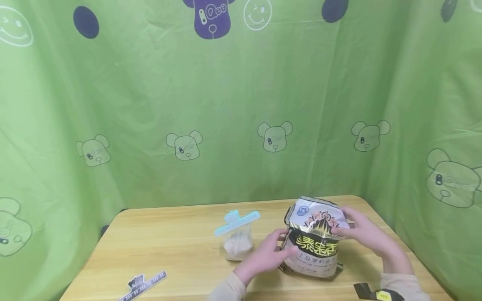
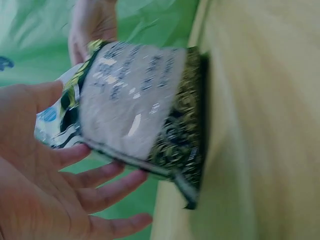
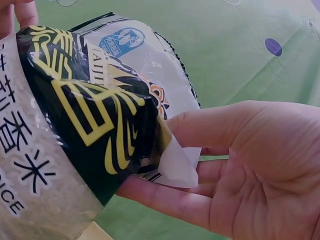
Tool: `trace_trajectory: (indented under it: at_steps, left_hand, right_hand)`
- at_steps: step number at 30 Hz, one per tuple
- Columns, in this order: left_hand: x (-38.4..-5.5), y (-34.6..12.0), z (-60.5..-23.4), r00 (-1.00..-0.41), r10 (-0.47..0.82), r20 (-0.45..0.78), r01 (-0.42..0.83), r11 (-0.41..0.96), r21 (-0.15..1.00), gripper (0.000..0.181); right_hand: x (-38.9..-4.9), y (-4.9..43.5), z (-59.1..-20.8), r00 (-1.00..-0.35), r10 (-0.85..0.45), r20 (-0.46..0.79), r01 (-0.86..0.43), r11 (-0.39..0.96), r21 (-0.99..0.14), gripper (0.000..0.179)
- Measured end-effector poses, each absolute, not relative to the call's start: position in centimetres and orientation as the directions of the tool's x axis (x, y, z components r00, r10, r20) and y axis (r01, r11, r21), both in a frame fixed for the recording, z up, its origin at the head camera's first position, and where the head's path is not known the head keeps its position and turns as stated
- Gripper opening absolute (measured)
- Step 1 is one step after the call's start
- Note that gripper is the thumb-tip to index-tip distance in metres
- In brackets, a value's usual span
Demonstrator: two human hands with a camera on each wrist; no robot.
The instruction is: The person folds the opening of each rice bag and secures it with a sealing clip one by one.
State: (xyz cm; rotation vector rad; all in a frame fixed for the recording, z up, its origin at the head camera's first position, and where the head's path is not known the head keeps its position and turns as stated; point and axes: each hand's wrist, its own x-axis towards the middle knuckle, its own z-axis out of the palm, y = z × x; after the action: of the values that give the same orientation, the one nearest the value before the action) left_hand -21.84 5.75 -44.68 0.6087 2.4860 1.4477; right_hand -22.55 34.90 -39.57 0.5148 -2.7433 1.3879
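A bag of rice (image 1: 312,246), with a clear lower part and a black band lettered in yellow, stands upright on the table. My right hand (image 1: 363,232) pinches its upper right edge; in the right wrist view the thumb lies in front of the folded film (image 3: 175,165) and fingers lie behind. At the bag's left side is my left hand (image 1: 267,253). Seen from the left wrist, that hand (image 2: 60,170) has its fingers spread and nearly straight along the bag's side edge, with the thumb near the black band.
Left of the rice bag stands a small clear bag (image 1: 239,244) of pale contents, closed by a light blue clip (image 1: 237,223). A clip with a piano-key pattern (image 1: 144,285) lies at the table's front left. Green curtains (image 1: 226,96) surround the wooden table (image 1: 180,242).
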Motion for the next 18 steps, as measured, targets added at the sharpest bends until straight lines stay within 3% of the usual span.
trace_trajectory:
  at_steps: [8, 18]
  left_hand:
    - [-22.3, 4.0, -43.2, -0.878, 0.478, -0.029, 0.239, 0.489, 0.839, 0.050]
    - [-22.3, 3.5, -42.8, -0.870, 0.491, -0.044, 0.240, 0.500, 0.832, 0.049]
  right_hand:
    - [-22.2, 34.3, -39.3, -0.943, -0.318, 0.099, -0.266, 0.540, -0.798, 0.076]
    - [-22.2, 34.6, -39.3, -0.955, -0.293, 0.049, -0.212, 0.559, -0.802, 0.078]
